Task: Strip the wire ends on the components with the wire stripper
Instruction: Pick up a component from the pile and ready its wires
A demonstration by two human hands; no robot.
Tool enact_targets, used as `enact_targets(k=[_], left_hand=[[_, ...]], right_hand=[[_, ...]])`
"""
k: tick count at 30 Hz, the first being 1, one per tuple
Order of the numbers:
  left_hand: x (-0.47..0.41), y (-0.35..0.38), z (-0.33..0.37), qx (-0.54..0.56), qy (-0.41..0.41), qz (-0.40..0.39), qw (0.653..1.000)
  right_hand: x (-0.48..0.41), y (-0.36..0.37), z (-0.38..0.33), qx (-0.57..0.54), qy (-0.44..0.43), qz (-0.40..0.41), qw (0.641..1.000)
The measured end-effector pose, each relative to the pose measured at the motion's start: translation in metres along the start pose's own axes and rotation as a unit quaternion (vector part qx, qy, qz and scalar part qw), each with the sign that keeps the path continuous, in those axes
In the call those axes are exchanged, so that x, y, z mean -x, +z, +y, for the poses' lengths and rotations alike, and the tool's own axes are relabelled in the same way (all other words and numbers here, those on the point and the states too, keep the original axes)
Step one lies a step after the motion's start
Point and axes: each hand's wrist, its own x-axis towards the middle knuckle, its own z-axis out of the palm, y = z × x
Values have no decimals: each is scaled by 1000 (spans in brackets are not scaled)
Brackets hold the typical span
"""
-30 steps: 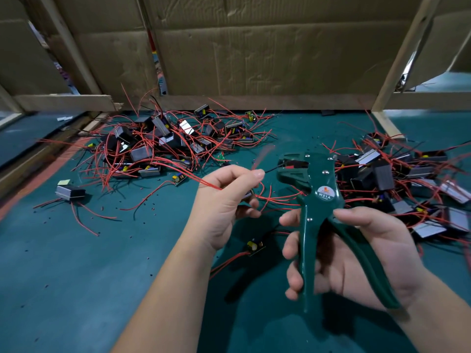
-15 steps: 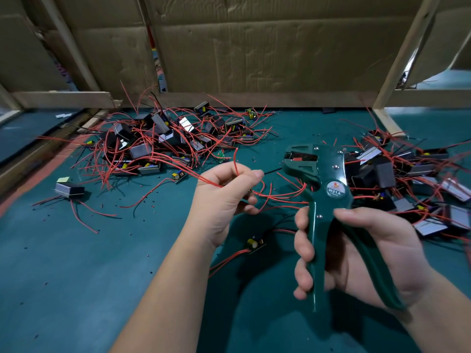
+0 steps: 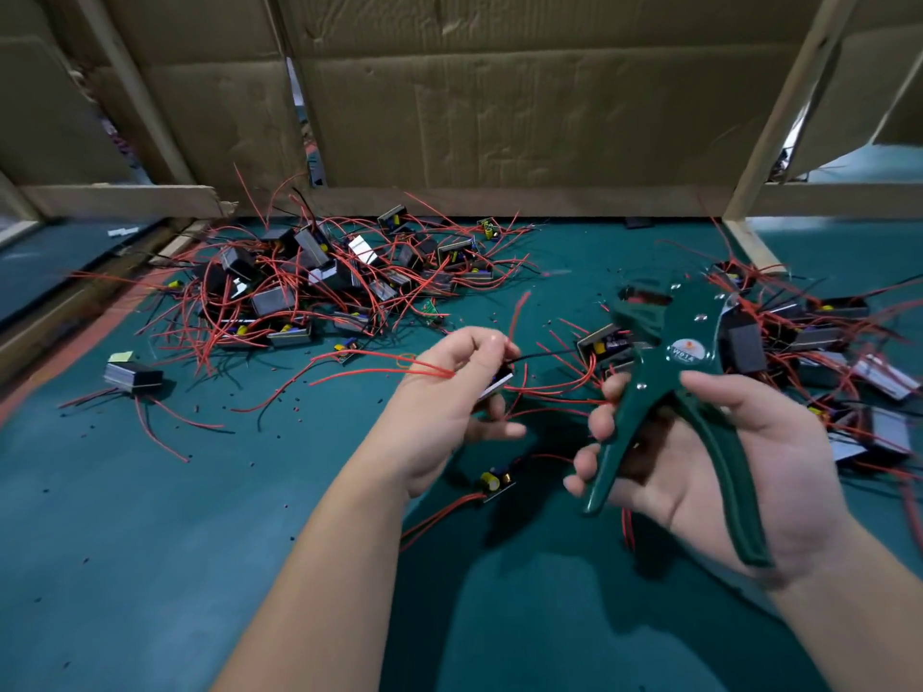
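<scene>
Over green surface (image 3: 150, 541), both forearms stretch forward, bare. Left hand (image 3: 449, 392) raised, fingers curled round small component (image 3: 499, 384), thumb and forefinger pinching its black wire (image 3: 544, 354). Right hand (image 3: 724, 457) palm up, wrapped round wire stripper (image 3: 684, 362), handles spread, head tilted up-left near that wire. Left pile (image 3: 324, 282) of red-wired parts sits further back, right pile (image 3: 824, 352) behind stripper.

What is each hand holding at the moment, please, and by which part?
Right hand: the stripper, grip around both handles. Left hand: a component, its black wire pinched between thumb and forefinger.
</scene>
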Motion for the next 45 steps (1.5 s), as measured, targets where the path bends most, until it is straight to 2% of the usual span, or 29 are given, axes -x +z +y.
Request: enact_targets(k=[3,6,8,11,14,20,22,30,35,37,39,41,45], left_hand=[[-2,-4,-3,13,49,21,998],[-5,-5,-3,15,78,60,995],[-7,-6,-6,-2,95,91,991],[-9,-6,-8,-32,114,117,986],[-10,-7,-9,-75,129,117,982],[-10,-8,-12,-147,151,106,972],[-10,-9,-13,-158,163,107,968],[-10,-9,-14,-175,179,100,963],[-11,-10,-13,-204,178,102,957],[-12,-7,-16,-220,161,96,957],[-12,-3,-16,-199,127,93,967],[-11,-1,-16,-133,92,76,984],[-3,7,-11,-13,34,-39,999]], right_hand=[[2,1,-1,4,-15,-52,999],[6,-1,-4,-57,41,-171,983],[8,-1,-4,-60,77,-203,974],[6,-1,2,23,112,-166,980],[3,0,8,39,136,-125,982],[2,3,11,18,136,-169,976],[1,3,10,18,130,-158,979],[5,10,15,78,133,-66,986],[1,16,19,103,81,35,991],[-2,15,19,78,74,42,993],[-3,13,20,31,63,12,997],[-4,12,21,20,54,-6,998],[-4,11,27,16,63,-63,996]])
